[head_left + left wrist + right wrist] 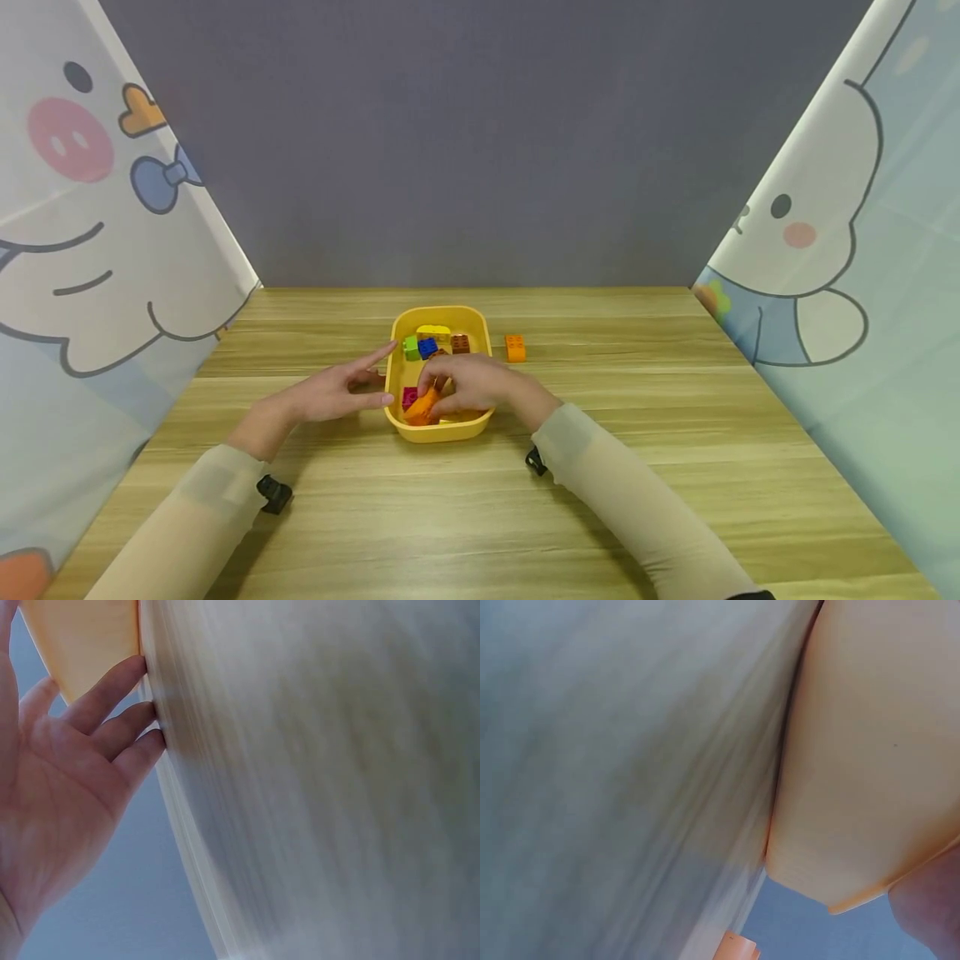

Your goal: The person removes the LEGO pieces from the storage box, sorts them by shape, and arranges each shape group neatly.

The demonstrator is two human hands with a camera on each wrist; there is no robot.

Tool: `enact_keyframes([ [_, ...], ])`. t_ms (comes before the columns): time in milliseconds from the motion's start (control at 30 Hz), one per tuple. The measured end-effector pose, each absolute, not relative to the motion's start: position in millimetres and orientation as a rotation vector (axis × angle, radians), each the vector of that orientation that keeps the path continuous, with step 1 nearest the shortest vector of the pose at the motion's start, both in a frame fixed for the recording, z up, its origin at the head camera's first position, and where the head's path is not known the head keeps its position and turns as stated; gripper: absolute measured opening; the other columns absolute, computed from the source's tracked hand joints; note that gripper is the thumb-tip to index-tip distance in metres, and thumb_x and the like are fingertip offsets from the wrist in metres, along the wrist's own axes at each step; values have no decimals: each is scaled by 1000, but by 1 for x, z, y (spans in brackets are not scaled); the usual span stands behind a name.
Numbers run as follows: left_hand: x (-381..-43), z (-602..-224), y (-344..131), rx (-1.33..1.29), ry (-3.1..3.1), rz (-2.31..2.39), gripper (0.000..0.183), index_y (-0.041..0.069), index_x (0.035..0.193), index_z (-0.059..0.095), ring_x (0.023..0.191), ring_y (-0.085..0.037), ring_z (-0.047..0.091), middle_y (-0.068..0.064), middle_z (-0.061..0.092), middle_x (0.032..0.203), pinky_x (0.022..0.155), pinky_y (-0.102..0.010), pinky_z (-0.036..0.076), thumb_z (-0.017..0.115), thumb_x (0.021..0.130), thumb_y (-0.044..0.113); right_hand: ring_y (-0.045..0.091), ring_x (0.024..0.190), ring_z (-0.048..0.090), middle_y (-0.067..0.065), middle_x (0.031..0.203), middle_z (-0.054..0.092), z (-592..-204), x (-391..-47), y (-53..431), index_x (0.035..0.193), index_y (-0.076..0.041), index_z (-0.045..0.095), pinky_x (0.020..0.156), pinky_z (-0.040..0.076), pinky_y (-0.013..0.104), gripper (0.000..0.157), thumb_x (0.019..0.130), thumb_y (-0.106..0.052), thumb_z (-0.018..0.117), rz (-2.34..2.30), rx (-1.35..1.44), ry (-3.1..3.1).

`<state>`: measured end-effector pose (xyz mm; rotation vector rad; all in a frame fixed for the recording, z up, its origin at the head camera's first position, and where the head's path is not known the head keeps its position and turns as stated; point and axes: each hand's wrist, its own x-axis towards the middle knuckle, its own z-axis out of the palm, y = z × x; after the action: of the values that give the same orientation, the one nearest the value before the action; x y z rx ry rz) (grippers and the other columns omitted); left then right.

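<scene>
A yellow plastic bin stands on the wooden table with several toy building bricks inside. My left hand is at its left side, index finger and thumb spread and touching the rim; in the left wrist view the other fingers of this hand extend loosely by the bin wall. Reaching over the right rim, my right hand pinches an orange brick between thumb and fingers, low in the near part of the bin. Beside that brick is a magenta brick. The right wrist view shows mostly the bin's outer wall.
Toward the bin's far end lie a green brick, a blue brick, a yellow brick and a brown brick. Another orange brick sits on the table to the right. A grey panel rises behind the table.
</scene>
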<state>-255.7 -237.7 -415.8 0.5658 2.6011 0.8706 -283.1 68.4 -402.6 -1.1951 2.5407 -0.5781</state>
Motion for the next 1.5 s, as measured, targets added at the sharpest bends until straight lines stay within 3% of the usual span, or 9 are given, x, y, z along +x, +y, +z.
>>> enact_keyframes([
  [167,-257,-416,-238,562,2604,855,95,47,176,13,154,-51,49,-23,55,164,121,-81,35,68,102,67,4,108,70,-14,128,73,-404,-286,69,135,-33,73,98,60,30,31,104,-33,79,-600,-1211,2530],
  [300,-257,-416,-238,562,2601,862,95,47,176,13,153,-51,50,-23,56,163,122,-79,35,69,101,67,5,109,70,-10,127,73,-404,-286,70,132,-29,72,98,60,29,29,104,-26,78,-667,-1171,2520],
  [500,-258,-416,-239,577,2583,889,95,45,176,14,153,-50,50,-24,57,162,123,-77,37,70,102,64,14,103,65,-5,119,66,-403,-285,72,150,-29,56,92,59,31,55,101,-18,77,-809,-1193,2523],
  [633,-258,-417,-239,585,2582,883,95,45,176,13,154,-50,50,-23,57,162,122,-78,37,69,102,64,16,109,66,-2,125,61,-404,-285,74,160,-39,52,95,60,35,64,104,-17,73,-848,-1251,2530],
  [733,-259,-417,-239,576,2579,877,95,46,176,12,154,-50,49,-22,57,163,122,-79,36,69,102,65,17,119,67,0,138,59,-404,-285,75,160,-43,54,103,61,41,62,106,-18,71,-857,-1256,2534],
  [867,-259,-417,-239,575,2578,888,95,45,176,13,154,-49,50,-23,57,163,123,-77,36,69,102,65,21,123,67,4,142,59,-403,-286,75,158,-36,55,109,61,43,58,107,-16,72,-894,-1247,2527],
  [1000,-259,-417,-239,581,2580,901,95,43,177,15,153,-49,51,-24,58,162,123,-76,36,70,102,64,20,120,67,6,136,62,-403,-289,75,154,-25,53,106,61,34,55,105,-12,74,-1009,-1199,2480],
  [1200,-259,-417,-239,571,2567,911,96,44,176,14,154,-51,49,-25,56,163,123,-78,35,70,102,64,18,101,70,11,121,65,-402,-289,76,151,-20,49,93,62,30,55,105,-12,77,-1181,-1161,2395],
  [1500,-258,-416,-239,553,2555,923,97,45,176,14,154,-51,49,-24,55,164,124,-78,33,71,101,65,28,113,77,18,142,59,-395,-296,90,149,-11,54,92,66,32,52,102,0,75,-1471,-1109,2304],
])
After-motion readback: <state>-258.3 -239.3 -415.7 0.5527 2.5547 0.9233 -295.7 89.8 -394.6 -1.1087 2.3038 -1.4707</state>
